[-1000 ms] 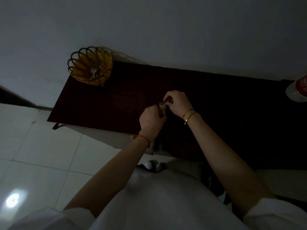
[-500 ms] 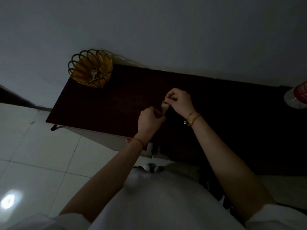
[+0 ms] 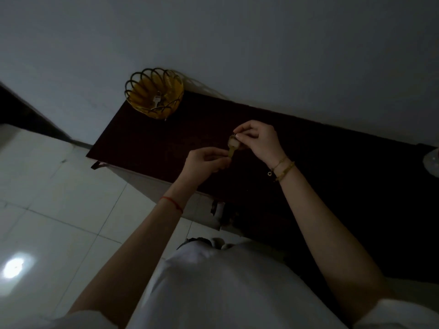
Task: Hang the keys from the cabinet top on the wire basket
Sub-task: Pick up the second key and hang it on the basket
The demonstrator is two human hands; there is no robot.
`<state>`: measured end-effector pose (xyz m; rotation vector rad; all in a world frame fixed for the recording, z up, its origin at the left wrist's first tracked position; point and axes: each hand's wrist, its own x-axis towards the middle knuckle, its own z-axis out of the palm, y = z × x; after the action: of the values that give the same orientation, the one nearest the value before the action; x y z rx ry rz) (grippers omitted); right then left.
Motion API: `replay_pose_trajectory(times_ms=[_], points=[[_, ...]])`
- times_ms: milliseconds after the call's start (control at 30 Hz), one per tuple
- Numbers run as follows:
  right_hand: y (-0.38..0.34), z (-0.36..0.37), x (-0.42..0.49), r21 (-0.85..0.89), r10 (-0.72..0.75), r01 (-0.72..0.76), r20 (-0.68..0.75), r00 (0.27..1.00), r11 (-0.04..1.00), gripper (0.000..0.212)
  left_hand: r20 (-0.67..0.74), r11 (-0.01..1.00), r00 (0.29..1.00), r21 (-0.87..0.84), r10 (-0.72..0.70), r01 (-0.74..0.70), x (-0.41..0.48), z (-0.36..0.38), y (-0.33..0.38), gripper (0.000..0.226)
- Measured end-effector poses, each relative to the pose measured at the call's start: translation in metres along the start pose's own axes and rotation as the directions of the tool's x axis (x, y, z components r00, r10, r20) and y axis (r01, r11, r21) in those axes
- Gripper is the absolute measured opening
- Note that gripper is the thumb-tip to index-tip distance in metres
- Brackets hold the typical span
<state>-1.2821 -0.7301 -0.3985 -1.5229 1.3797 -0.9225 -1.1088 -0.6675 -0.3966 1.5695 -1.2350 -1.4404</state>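
A brass-coloured key (image 3: 232, 145) is held above the dark cabinet top (image 3: 152, 141), between both hands. My right hand (image 3: 259, 140) pinches its head and ring from above. My left hand (image 3: 204, 161) grips the blade end from below. The yellow wire basket (image 3: 154, 92) stands at the cabinet's far left corner against the wall. A silvery key (image 3: 156, 100) hangs on the basket's near side. The room is dim, so fine detail of the ring is hard to make out.
A pale round object (image 3: 432, 163) sits at the cabinet's right edge, cut off by the frame. White floor tiles (image 3: 59, 198) lie to the left and below. The grey wall (image 3: 261, 48) runs behind the cabinet. A dark doorway (image 3: 16, 110) is at far left.
Both hands have lifted the key off the cabinet top and drawn slightly apart; the view has shifted, so the basket now sits nearer the centre.
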Motion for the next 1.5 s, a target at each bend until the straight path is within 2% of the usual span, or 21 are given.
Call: replay_pose_trajectory(times_ms=[100,333,467,933,1133,1233,1500], points=[[-0.009,0.009,0.001,0.027,-0.025,0.024,0.046,0.999,0.999,0.005,-0.035,0.999,0.999,-0.041,-0.004,0.002,-0.011,-0.007,0.003,0.026],[-0.035,0.029,0.019,-0.031,-0.114,0.117,0.08,0.99,0.993,0.003,-0.112,0.988,0.994,-0.154,-0.003,-0.014,-0.021,-0.033,0.013,0.027],[-0.049,0.05,0.034,-0.059,-0.156,0.16,0.066,0.986,0.985,0.003,-0.172,0.992,0.985,-0.123,0.021,-0.042,-0.013,-0.057,0.014,0.023],[-0.099,0.157,0.107,-0.036,-0.118,0.12,0.056,0.991,0.992,0.007,-0.2,0.988,0.98,-0.15,0.015,-0.045,0.052,-0.186,0.01,0.014],[-0.12,0.192,0.146,-0.078,-0.097,0.099,0.031,0.995,0.992,0.007,-0.159,0.997,0.985,-0.035,0.064,-0.07,0.092,-0.241,0.017,0.022],[-0.123,0.199,0.165,-0.102,-0.064,0.062,-0.021,0.998,0.993,0.006,-0.128,0.987,0.983,0.109,0.132,-0.118,0.113,-0.255,0.026,0.021],[-0.118,0.199,0.202,-0.321,-0.011,-0.021,-0.098,0.995,0.947,0.004,-0.053,0.928,0.982,0.339,0.182,-0.154,0.162,-0.256,0.04,0.016]])
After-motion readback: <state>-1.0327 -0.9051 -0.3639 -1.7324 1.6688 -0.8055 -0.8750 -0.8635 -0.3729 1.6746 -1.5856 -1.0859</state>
